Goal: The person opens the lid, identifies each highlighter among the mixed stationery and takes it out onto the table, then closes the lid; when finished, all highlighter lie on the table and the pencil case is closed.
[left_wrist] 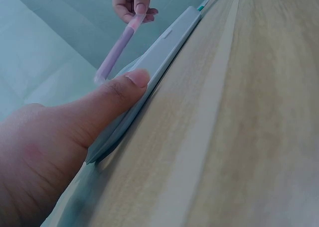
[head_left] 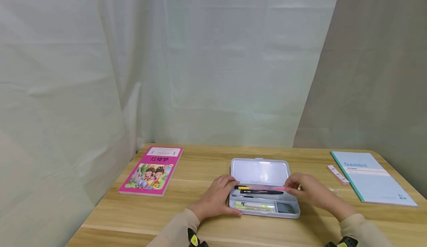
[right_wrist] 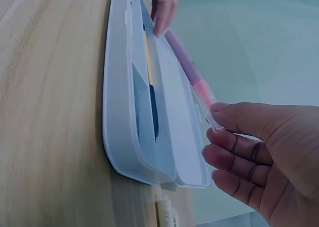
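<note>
A white pencil case (head_left: 247,171) lies on the table with its lid folded back. My left hand (head_left: 217,198) grips its left end, the thumb along the front side and the fingers near the hinge. With thumb and fingertips, my right hand (head_left: 310,190) pinches the clear-capped end of a pink highlighter (right_wrist: 185,57). The highlighter is held slanting over the case, its far end near the left hand. Inside the case are a black pen (head_left: 263,192), a yellow-and-black pencil (head_left: 241,187), pale yellow pens (head_left: 253,206) in the front compartment and a dark block (head_left: 285,207) beside them.
On the left of the wooden table (head_left: 197,165) lies a pink picture-cover book (head_left: 151,173). To the right are a light-blue notebook (head_left: 373,180) and a small pinkish-white box (head_left: 338,174) beside it. A pale curtain (head_left: 217,73) hangs behind the table.
</note>
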A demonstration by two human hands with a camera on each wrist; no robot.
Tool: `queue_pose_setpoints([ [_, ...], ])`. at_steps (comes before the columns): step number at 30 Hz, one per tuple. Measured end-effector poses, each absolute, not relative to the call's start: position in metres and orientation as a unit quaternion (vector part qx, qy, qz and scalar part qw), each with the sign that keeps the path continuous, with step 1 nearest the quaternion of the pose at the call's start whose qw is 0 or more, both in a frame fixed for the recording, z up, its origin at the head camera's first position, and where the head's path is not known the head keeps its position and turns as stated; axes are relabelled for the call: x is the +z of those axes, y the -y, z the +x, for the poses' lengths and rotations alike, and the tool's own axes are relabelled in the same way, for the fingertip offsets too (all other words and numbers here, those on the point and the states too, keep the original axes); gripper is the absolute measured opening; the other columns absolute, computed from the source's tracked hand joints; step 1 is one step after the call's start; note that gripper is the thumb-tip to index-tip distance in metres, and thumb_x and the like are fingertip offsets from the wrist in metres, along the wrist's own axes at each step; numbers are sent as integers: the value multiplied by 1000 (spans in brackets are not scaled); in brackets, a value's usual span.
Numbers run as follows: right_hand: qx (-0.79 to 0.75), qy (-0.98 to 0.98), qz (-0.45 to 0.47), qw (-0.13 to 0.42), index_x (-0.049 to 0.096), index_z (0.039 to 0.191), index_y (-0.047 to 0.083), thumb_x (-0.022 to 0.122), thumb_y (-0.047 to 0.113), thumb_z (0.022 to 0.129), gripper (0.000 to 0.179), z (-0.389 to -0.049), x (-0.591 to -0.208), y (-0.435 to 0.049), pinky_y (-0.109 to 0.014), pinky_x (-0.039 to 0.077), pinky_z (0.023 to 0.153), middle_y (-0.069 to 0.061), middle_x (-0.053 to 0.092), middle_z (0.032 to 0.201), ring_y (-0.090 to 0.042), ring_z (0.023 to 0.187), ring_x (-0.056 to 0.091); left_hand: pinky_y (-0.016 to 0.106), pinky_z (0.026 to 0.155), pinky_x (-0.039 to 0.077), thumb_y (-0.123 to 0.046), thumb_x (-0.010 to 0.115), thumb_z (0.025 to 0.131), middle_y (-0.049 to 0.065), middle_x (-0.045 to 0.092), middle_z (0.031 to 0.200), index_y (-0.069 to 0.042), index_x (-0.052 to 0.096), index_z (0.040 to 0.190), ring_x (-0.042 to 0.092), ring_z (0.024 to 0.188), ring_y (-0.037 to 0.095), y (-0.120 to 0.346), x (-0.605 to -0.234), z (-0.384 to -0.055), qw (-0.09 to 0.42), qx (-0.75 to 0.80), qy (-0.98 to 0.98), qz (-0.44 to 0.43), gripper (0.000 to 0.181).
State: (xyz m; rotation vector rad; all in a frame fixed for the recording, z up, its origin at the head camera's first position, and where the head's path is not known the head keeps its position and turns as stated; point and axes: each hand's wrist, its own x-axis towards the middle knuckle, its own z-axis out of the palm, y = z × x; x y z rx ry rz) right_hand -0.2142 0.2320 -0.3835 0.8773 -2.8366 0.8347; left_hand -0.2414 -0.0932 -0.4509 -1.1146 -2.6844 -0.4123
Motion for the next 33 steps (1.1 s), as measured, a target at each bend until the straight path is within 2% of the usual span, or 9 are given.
queue_pose_setpoints([
  [6,261,924,279,33,67,87,16,67,20,89,5,-212,-378,-237,-18,46,60,13,58,81,6,73,48,38,117,32,-71,69,68,0,46,134,-13,48,137,41,131,20,93,-449,-241,94,-141,912,-374,93],
  [17,264,921,277,73,68,87,14,69,20,88,6,-205,-376,-249,-17,43,56,15,59,79,8,71,46,38,118,31,-72,67,69,-1,45,136,-14,47,138,39,132,19,94,-446,-240,77,-140,916,-367,93],
  [22,269,920,270,98,68,87,15,71,16,85,3,-201,-378,-256,-17,43,54,17,58,78,9,69,45,38,118,30,-73,67,70,-1,45,137,-14,47,139,38,133,19,93,-446,-239,72,-141,917,-366,93],
  [28,265,921,254,129,67,85,18,72,13,83,7,-195,-381,-265,-16,42,53,20,57,76,10,68,45,38,118,30,-73,67,70,-1,44,138,-14,47,139,37,134,19,93,-446,-239,66,-140,919,-362,93],
  [33,276,919,250,130,67,85,15,71,10,84,7,-192,-383,-272,-17,40,53,19,57,77,9,69,45,39,119,29,-72,68,69,-1,44,138,-14,47,139,38,134,20,93,-445,-238,67,-140,920,-361,93],
])
